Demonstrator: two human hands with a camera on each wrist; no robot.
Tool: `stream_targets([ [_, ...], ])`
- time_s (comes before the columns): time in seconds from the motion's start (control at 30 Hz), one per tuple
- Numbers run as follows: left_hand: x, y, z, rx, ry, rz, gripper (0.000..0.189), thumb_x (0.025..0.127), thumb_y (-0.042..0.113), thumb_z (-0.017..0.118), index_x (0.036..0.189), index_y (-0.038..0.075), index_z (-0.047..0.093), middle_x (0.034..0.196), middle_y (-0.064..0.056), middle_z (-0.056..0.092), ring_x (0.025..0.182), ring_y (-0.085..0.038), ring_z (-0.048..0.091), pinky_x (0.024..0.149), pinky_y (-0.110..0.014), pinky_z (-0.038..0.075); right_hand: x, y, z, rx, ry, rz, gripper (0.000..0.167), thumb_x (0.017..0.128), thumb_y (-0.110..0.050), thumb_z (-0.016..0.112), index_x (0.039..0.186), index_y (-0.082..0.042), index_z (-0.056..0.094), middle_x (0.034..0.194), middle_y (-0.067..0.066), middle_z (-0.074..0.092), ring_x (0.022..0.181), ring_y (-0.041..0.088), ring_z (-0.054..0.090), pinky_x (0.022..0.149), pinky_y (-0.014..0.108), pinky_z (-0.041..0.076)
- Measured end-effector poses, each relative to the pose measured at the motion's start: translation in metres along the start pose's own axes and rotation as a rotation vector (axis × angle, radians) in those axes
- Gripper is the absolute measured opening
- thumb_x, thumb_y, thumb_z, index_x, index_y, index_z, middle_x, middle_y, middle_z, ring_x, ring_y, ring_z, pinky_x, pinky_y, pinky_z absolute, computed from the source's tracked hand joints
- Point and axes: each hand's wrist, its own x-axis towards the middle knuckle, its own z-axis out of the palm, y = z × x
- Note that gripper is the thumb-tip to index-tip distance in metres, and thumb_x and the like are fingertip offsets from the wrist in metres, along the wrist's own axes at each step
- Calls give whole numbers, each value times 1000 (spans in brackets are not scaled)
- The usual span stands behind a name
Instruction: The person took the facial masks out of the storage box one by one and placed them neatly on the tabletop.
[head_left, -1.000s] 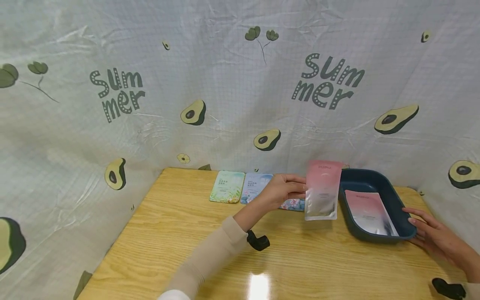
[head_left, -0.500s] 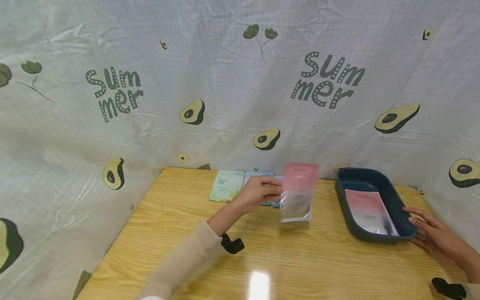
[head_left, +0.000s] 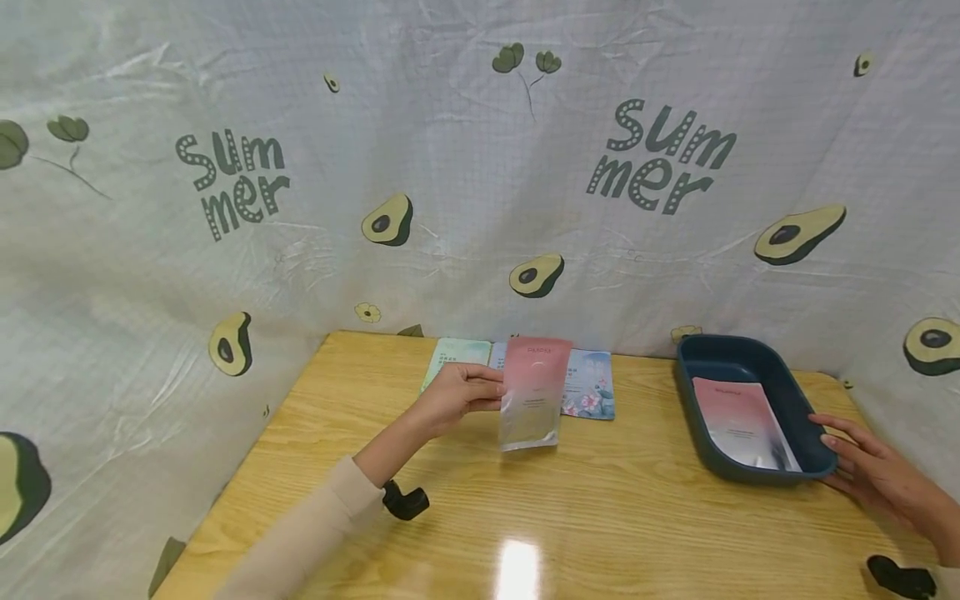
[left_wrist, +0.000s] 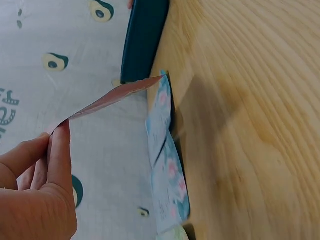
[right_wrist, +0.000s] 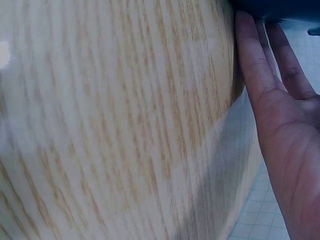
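My left hand [head_left: 456, 398] pinches the left edge of a pink-and-silver face mask packet [head_left: 535, 393], which hangs upright over the table. In the left wrist view this packet [left_wrist: 117, 95] is seen nearly edge-on, thumb and fingers meeting at its edge. Behind it lie a green packet [head_left: 459, 350], partly covered by the hand, and a blue flowered packet [head_left: 592, 387]; another blue one is mostly hidden. At the right, my right hand [head_left: 885, 479] rests its fingertips against the near right corner of a dark blue bin [head_left: 723, 350]. A second pink-and-silver packet [head_left: 742, 421] lies inside that bin.
The wooden table [head_left: 600, 517] reaches back to a hanging sheet [head_left: 450, 150] printed with avocados, which also closes off both sides. A black strap piece [head_left: 405, 502] juts from the left wrist, another [head_left: 900, 577] from the right.
My left hand has carried the pink-and-silver packet leftward from beside the bin to in front of the green and blue packets, uncovering the right-hand blue one. The right hand and bin have stayed put.
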Motion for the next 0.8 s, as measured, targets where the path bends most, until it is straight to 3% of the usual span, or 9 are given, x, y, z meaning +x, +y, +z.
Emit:
stream_targets([
  [0.17, -16, 3, -25, 24, 44, -18, 29, 98, -8, 61, 123, -21, 59, 92, -6, 73, 84, -13, 73, 82, -30, 63, -1, 2, 0, -19, 27, 24, 40, 113, -25, 39, 149, -41, 40, 125, -23, 31, 97, -14, 54, 78, 21, 59],
  [0.37, -36, 3, -54, 23, 57, -60, 32, 99, -6, 59, 127, -22, 56, 98, -9, 72, 90, -14, 73, 86, -32, 62, -1, 4, -3, -52, 36, 42, 41, 113, -29, 38, 151, -44, 33, 144, -28, 15, 97, -20, 48, 78, 17, 57],
  [0.63, -61, -4, -97, 85, 116, -163, 34, 97, -7, 62, 127, -21, 57, 98, -11, 73, 86, -15, 73, 85, -33, 62, 1, 5, -2, -43, 30, 33, 42, 112, -28, 40, 152, -40, 34, 141, -23, 22, 99, -20, 50, 79, 17, 57],
  [0.8, -73, -10, -115, 149, 140, -230, 34, 97, -7, 61, 127, -23, 55, 93, -11, 73, 83, -15, 72, 85, -35, 62, 2, 1, -2, -81, 33, 45, 41, 112, -30, 39, 151, -42, 33, 141, -21, 22, 99, -20, 50, 79, 17, 57],
])
